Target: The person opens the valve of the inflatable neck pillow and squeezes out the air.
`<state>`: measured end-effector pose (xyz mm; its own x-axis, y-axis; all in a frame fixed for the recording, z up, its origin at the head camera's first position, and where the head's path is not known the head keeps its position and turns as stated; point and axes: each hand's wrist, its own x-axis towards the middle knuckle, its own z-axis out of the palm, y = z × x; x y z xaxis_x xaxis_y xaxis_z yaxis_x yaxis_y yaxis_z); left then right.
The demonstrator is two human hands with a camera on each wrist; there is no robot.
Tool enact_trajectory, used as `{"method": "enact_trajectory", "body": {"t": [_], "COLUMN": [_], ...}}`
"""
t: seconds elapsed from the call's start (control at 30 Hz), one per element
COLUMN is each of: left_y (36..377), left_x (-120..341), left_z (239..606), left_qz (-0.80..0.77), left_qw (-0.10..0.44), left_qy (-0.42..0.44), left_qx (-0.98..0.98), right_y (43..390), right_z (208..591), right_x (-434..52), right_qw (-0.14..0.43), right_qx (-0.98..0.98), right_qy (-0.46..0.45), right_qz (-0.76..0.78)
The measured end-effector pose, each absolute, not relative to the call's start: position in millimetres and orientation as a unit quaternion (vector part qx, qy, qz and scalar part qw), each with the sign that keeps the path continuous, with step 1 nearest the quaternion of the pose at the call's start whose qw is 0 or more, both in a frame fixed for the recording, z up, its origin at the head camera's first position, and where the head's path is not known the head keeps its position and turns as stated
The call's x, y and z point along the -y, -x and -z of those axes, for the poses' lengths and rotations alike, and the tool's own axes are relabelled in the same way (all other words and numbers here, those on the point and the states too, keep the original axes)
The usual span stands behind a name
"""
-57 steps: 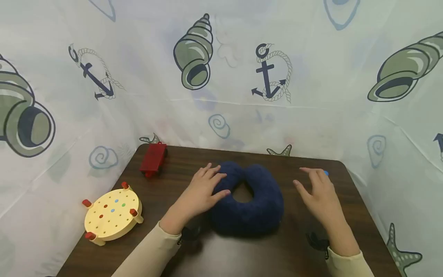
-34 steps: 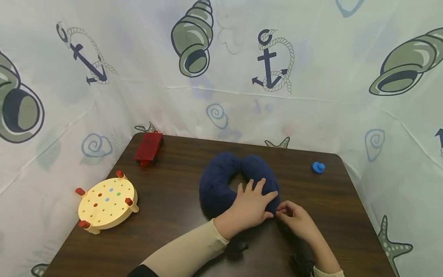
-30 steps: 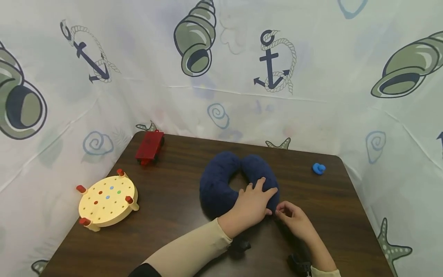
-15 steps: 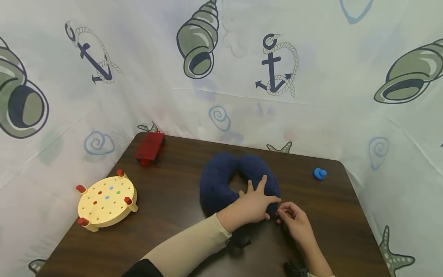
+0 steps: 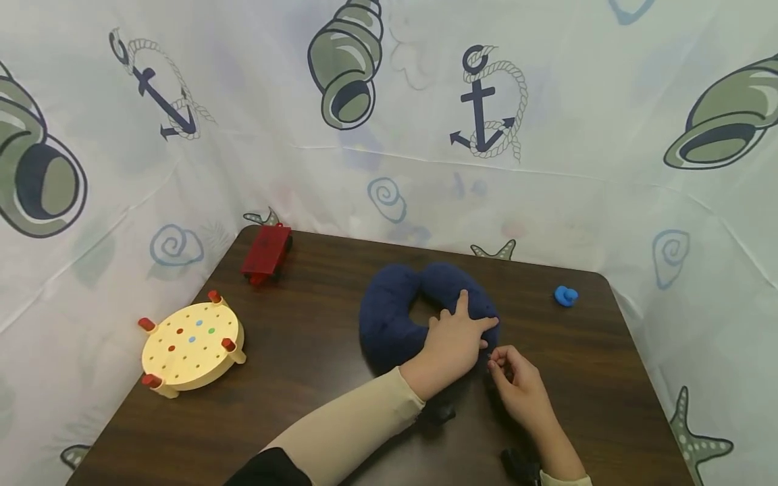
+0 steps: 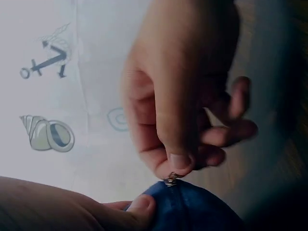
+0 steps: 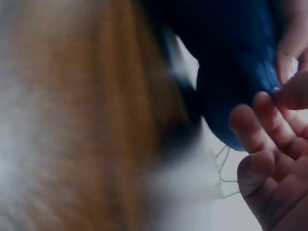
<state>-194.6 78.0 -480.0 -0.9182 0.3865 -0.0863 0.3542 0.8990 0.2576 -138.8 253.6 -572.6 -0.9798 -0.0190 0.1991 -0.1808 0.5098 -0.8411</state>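
Shifted across since earlier: left hand [image 5: 452,341], now pressed flat, fingers spread, on navy neck pillow [image 5: 395,317] at centre of dark wood surface [image 5: 304,378]. Right hand [image 5: 516,385], fingers pinching small metal zipper pull [image 6: 171,181] at pillow's 4 o'clock edge. Nautical-print curtain [image 5: 547,135] walling the room on three sides.

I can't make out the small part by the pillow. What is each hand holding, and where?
The right hand pinches the zipper pull at the navy neck pillow's edge; the left hand presses flat on top.
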Motion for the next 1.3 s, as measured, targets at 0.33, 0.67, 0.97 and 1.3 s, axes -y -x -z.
{"method": "enact_trajectory", "body": {"t": [0.33, 0.67, 0.97, 1.3], "left_y": [200, 204, 204, 210], "left_x": [-48, -52, -22, -19], "left_z": [463, 475, 469, 483], "left_qz": [-0.141, -0.133, -0.159, -0.260], "left_qw": [0.110, 0.029, 0.043, -0.004], "left_qy": [-0.284, -0.305, -0.324, -0.315], "left_qx": [-0.942, -0.942, -0.932, -0.913], "right_y": [139, 134, 134, 129], "right_z": [559, 561, 562, 555], "right_x": [-255, -248, -244, -218], "right_qw": [0.078, 0.088, 0.108, 0.125], "right_qx": [0.795, 0.819, 0.795, 0.823], "right_qy": [0.037, -0.047, 0.016, -0.088], "right_qz": [-0.601, -0.565, -0.596, -0.547]}}
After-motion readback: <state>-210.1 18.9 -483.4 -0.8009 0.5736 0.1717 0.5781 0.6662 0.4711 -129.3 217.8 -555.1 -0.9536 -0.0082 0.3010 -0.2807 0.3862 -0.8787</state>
